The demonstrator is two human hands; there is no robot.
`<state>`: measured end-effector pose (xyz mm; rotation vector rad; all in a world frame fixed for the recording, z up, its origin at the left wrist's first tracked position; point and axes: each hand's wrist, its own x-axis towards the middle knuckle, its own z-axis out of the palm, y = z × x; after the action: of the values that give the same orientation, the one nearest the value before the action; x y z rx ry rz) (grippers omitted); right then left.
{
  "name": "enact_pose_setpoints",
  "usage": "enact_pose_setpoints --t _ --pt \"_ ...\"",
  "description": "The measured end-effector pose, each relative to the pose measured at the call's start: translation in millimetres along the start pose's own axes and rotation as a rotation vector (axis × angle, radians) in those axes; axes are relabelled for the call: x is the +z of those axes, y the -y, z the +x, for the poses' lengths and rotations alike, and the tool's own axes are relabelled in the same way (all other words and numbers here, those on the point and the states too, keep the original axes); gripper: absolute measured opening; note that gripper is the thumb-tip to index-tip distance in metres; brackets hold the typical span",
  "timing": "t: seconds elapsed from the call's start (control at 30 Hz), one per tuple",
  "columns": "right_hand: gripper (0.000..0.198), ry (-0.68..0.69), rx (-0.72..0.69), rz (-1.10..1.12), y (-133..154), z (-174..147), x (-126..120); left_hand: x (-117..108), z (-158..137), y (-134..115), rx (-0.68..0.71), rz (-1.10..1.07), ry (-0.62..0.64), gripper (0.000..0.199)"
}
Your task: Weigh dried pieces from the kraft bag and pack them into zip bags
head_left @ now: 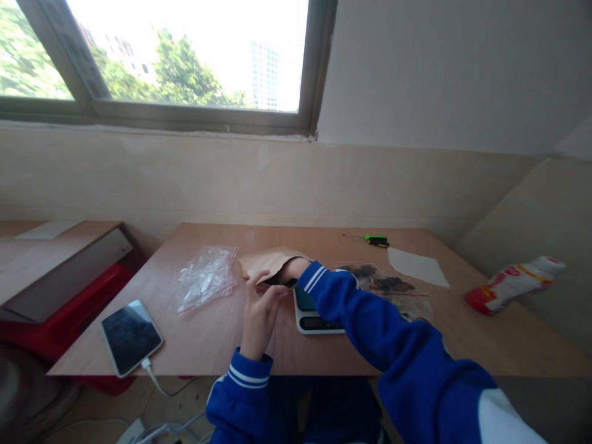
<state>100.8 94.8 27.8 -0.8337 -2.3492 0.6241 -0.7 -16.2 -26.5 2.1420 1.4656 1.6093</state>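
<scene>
We hold the brown paper bag (271, 263) at its mouth with our left hand (259, 311), the fingers (272, 291) curled and gripping the near edge of the opening; our right hand (292, 269) is pushed into that mouth up to the wrist, so we cannot tell whether its fingers are open or closed; the bag lies flat on the wooden counter (222, 333), its closed end pointing away from our left fingers toward the wall; just right of the left fingers, partly under our blue right sleeve (370, 314), sits a white kitchen scale (311, 316), its display strip facing us; left of the left fingers, near but apart from the bag, lies an empty clear zip bag (206, 276) with a red seal line, crumpled; farther left and nearer to us a white phone (131, 337) rests on the counter's corner, screen dark, a white cable (155, 377) plugged into its near end and hanging off the edge; beyond the right sleeve, right of the paper bag, a clear bag of dark pieces (382, 280) lies flat; behind it a green and black screwdriver (377, 240) lies near the far edge; a white sheet of paper (417, 267) lies right of that bag; well to the right, off the counter on the ledge, a red and white packet (513, 283) lies on its side
</scene>
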Motion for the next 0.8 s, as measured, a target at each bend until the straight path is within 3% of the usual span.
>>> enact_pose_setpoints --t 0.27,0.47,0.67,0.8 --pt "0.022 0.229 0.004 -0.035 -25 6 6 5 -5 -2 -0.089 -0.062 0.002 0.015" --pt "0.028 0.420 -0.051 -0.062 -17 0 -6 7 -3 0 -0.145 -0.111 -0.020 0.016" --pt "0.028 0.522 -0.142 -0.076 -6 -6 -14 8 -6 0 -0.134 -0.105 -0.052 0.029" --pt "0.026 0.481 -0.149 -0.152 -16 -4 -4 11 -8 -6 -0.146 -0.108 -0.060 0.034"
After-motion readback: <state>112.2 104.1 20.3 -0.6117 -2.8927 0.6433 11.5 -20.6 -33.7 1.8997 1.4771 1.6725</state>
